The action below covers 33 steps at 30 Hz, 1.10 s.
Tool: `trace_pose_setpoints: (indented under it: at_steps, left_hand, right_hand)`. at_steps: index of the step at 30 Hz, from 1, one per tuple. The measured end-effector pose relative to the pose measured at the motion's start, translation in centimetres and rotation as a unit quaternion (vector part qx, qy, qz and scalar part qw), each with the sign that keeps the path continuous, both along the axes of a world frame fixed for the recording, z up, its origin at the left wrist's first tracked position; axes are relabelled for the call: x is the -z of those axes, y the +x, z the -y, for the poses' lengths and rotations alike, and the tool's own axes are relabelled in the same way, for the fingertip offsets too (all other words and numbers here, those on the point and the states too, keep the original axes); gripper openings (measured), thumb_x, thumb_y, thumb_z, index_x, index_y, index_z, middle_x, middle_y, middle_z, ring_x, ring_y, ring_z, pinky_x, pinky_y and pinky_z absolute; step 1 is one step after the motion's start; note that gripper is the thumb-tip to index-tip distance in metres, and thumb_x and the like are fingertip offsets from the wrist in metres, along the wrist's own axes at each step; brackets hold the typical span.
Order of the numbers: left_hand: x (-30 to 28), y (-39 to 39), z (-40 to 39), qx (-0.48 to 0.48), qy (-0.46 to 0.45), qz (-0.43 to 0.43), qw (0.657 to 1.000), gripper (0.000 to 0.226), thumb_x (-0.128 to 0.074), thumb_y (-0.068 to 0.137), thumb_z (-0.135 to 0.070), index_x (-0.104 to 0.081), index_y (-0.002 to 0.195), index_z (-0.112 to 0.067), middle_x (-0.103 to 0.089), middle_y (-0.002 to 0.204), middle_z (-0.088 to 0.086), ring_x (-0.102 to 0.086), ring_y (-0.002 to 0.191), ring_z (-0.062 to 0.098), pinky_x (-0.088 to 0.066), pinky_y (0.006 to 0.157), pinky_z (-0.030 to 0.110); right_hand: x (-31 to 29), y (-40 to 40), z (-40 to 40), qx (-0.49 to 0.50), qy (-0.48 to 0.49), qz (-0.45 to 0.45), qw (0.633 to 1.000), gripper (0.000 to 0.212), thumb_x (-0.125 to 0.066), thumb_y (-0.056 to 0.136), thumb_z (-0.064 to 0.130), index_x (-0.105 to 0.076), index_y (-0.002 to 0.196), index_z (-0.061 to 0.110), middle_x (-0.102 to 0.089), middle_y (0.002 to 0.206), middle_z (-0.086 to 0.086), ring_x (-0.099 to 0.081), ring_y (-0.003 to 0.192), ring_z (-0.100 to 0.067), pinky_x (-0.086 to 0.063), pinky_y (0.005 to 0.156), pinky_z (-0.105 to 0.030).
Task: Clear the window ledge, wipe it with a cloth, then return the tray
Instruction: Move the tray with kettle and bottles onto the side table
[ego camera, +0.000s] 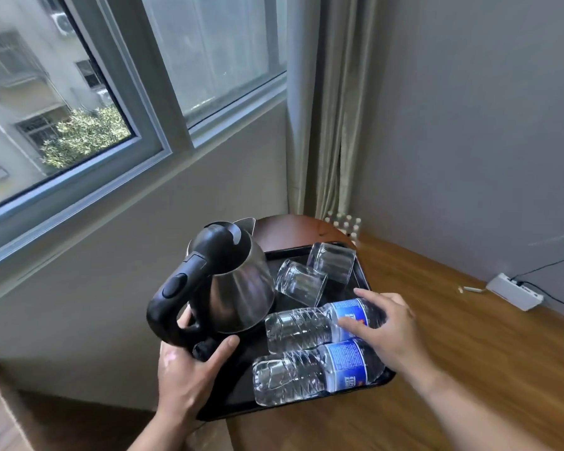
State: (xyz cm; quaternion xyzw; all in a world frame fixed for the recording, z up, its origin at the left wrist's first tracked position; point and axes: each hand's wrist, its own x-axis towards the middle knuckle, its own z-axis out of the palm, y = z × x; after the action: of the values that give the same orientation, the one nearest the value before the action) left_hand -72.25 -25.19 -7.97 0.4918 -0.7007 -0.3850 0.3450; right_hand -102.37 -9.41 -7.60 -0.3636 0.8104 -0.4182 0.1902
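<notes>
The black rectangular plastic tray (362, 278), laden, rests on the wooden desk (469, 353); left hand (189, 369) grips its near-left rim, right hand (385, 327) lies open on a clear bottle (306, 327), so lifting it level seems next.

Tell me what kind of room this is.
Probably a hotel guest room: a black tray carries an electric kettle, two glasses and two water bottles, beside a curtained window.
</notes>
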Motion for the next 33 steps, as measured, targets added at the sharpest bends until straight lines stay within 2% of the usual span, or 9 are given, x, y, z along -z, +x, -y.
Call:
trace_pose_setpoints:
  at_steps: [3,10,17,21,23,24,28,30,33]
  left_hand:
    - [1.3,-2.7,2.1,-0.012,0.007,0.000,1.000,0.083,-0.077,0.056,-0.070,-0.052,0.133,-0.049,-0.066,0.128,-0.011,-0.059,0.124,0.016,-0.047,0.104,0.042]
    - [5.8,-8.0,7.3,-0.030,0.011,0.012,0.999,0.088,-0.076,0.058,-0.069,-0.055,0.137,-0.038,-0.067,0.127,-0.013,-0.060,0.123,0.015,-0.047,0.105,0.045]
    - [12.2,-11.3,11.5,-0.039,0.012,0.022,0.999,0.083,-0.076,0.061,-0.067,-0.057,0.134,-0.033,-0.068,0.124,-0.013,-0.060,0.121,0.013,-0.048,0.102,0.043]
    - [16.5,-11.9,13.4,-0.042,0.014,0.030,0.999,0.086,-0.076,0.063,-0.069,-0.054,0.138,-0.035,-0.066,0.128,-0.012,-0.058,0.125,0.016,-0.047,0.106,0.048]
    - [17.9,-12.3,14.1,-0.041,0.004,0.035,0.999,0.085,-0.076,0.065,-0.068,-0.055,0.139,-0.032,-0.066,0.129,-0.011,-0.058,0.126,0.015,-0.046,0.106,0.048]
    - [18.5,-12.5,14.3,-0.040,0.001,0.034,0.999,0.085,-0.076,0.065,-0.068,-0.055,0.138,-0.031,-0.066,0.129,-0.012,-0.057,0.126,0.014,-0.046,0.107,0.047]
    - [20.9,-13.1,15.3,-0.048,-0.007,0.035,0.998,0.084,-0.074,0.065,-0.072,-0.053,0.139,-0.037,-0.063,0.131,-0.017,-0.056,0.128,0.012,-0.045,0.108,0.047]
    - [21.7,-13.3,15.4,-0.059,-0.002,0.031,0.998,0.086,-0.074,0.064,-0.074,-0.052,0.139,-0.038,-0.062,0.132,-0.016,-0.055,0.129,0.014,-0.044,0.109,0.048]
    - [22.0,-13.7,15.5,-0.065,-0.009,0.019,0.998,0.087,-0.075,0.064,-0.068,-0.054,0.139,-0.030,-0.061,0.131,-0.018,-0.055,0.128,0.012,-0.044,0.111,0.044]
  right_hand:
    - [1.3,-3.1,2.9,-0.013,-0.001,0.002,1.000,0.088,-0.065,0.044,0.095,-0.067,0.118,0.048,-0.053,0.109,0.018,-0.054,0.104,0.003,-0.045,0.087,-0.023]
    - [5.6,-9.1,9.7,-0.038,-0.008,-0.005,0.999,0.083,-0.059,0.041,0.100,-0.062,0.111,0.055,-0.054,0.107,0.018,-0.052,0.101,0.010,-0.038,0.081,-0.008]
    - [13.0,-12.7,15.0,-0.056,0.001,-0.016,0.998,0.085,-0.060,0.043,0.099,-0.065,0.113,0.052,-0.054,0.108,0.016,-0.053,0.103,0.004,-0.044,0.086,-0.021]
    - [17.4,-13.7,17.2,-0.065,-0.005,-0.014,0.998,0.087,-0.067,0.045,0.092,-0.071,0.115,0.040,-0.058,0.108,0.011,-0.052,0.103,0.011,-0.036,0.086,-0.002]
    - [19.1,-14.1,18.0,-0.064,-0.004,-0.019,0.998,0.091,-0.064,0.045,0.095,-0.073,0.115,0.038,-0.058,0.108,0.010,-0.052,0.103,0.011,-0.034,0.085,0.002]
    - [19.8,-14.2,18.3,-0.065,-0.003,-0.021,0.998,0.093,-0.060,0.045,0.098,-0.072,0.115,0.038,-0.058,0.107,0.011,-0.053,0.102,0.009,-0.035,0.086,0.000]
    - [21.9,-15.1,19.7,-0.056,0.005,-0.043,0.997,0.087,-0.056,0.045,0.101,-0.070,0.113,0.048,-0.059,0.106,0.014,-0.058,0.102,-0.004,-0.047,0.092,-0.027]
    - [22.2,-15.3,20.3,-0.052,-0.001,-0.049,0.997,0.086,-0.055,0.045,0.102,-0.069,0.112,0.050,-0.058,0.106,0.016,-0.059,0.103,-0.007,-0.048,0.091,-0.030]
    - [21.9,-15.7,21.1,-0.054,0.007,-0.058,0.997,0.090,-0.051,0.044,0.104,-0.069,0.113,0.050,-0.058,0.108,0.015,-0.058,0.104,-0.007,-0.046,0.089,-0.028]
